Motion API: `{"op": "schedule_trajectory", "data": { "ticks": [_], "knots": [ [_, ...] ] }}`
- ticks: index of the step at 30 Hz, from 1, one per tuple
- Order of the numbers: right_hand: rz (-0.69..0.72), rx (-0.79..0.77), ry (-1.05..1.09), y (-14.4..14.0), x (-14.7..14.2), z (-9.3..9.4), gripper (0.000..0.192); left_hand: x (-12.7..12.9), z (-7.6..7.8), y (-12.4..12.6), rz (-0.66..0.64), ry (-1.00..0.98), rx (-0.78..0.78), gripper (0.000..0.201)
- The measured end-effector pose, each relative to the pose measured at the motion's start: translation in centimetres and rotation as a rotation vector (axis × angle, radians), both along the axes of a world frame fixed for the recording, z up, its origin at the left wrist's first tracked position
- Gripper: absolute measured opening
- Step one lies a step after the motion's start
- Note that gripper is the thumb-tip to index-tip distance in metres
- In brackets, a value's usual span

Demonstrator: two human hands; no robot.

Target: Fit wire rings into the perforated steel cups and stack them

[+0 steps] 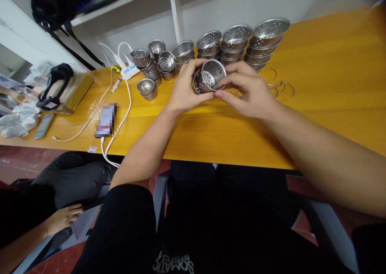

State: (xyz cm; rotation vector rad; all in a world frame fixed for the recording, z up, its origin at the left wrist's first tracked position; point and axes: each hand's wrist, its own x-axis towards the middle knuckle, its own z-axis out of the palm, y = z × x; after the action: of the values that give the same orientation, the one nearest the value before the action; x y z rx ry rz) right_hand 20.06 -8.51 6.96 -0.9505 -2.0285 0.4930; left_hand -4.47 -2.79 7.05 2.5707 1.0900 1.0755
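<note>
Above the table, my left hand (pixel 185 90) is curled round a perforated metal cup (pixel 198 83), its fingers partly hidden behind it. In front of that cup is a second, smaller-looking perforated metal cup (pixel 212 74), mouth tilted toward me. My right hand (pixel 249 91) pinches this front cup at its right rim, thumb below and fingers at the wall. The two cups overlap in view; whether they touch I cannot tell. Just behind my hands stand stacks of similar cups, among them a wide-mouthed stack (pixel 208 43) and a taller one (pixel 237 39).
More cup stacks include one at far right (pixel 268 35) and a short one (pixel 146 88) at left. Thin curved wires (pixel 280 89) lie right of my hands. A phone (pixel 106 120), white cables, a power strip (pixel 129 70) and a boxed headset (pixel 57 85) occupy the left. Another person's hand (pixel 64 217) is lower left.
</note>
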Motion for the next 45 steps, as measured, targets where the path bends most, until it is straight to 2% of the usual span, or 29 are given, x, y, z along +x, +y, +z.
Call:
{"op": "schedule_trajectory", "data": {
  "ticks": [6, 12, 15, 21, 28, 34, 39, 45],
  "knots": [
    [-0.001, -0.022, 0.087, 0.1, -0.7, -0.4, 0.054, 0.9, -0.9, 0.2, 0.009, 0.029, 0.050, 0.089],
    [0.072, 0.055, 0.124, 0.4, -1.1, -1.0, 0.068, 0.7, 0.2, -0.4, -0.034, 0.101, 0.057, 0.085],
    [0.072, 0.104, 0.095, 0.6, -1.0, -0.9, 0.059, 0.8, 0.7, -0.8, -0.059, 0.140, 0.058, 0.080],
    [0.054, 0.072, 0.084, 0.4, -0.5, -0.1, 0.053, 0.8, 1.1, -0.7, -0.063, 0.161, 0.061, 0.079],
    [0.070, 0.085, 0.139, 0.5, 0.1, 0.3, 0.032, 0.0, 1.5, -0.7, -0.061, 0.176, 0.078, 0.078],
    [0.059, 0.055, 0.150, 0.6, 0.3, 0.7, 0.034, -0.3, 2.1, -0.8, -0.064, 0.215, 0.074, 0.078],
    [0.022, 0.033, 0.166, 0.4, 0.0, 0.9, 0.028, -0.4, 2.1, -0.5, -0.066, 0.223, 0.076, 0.075],
    [-0.002, 0.041, 0.194, 0.5, 0.0, 0.7, 0.036, -0.3, 1.8, 0.0, -0.091, 0.205, 0.009, 0.079]
  ]
}}
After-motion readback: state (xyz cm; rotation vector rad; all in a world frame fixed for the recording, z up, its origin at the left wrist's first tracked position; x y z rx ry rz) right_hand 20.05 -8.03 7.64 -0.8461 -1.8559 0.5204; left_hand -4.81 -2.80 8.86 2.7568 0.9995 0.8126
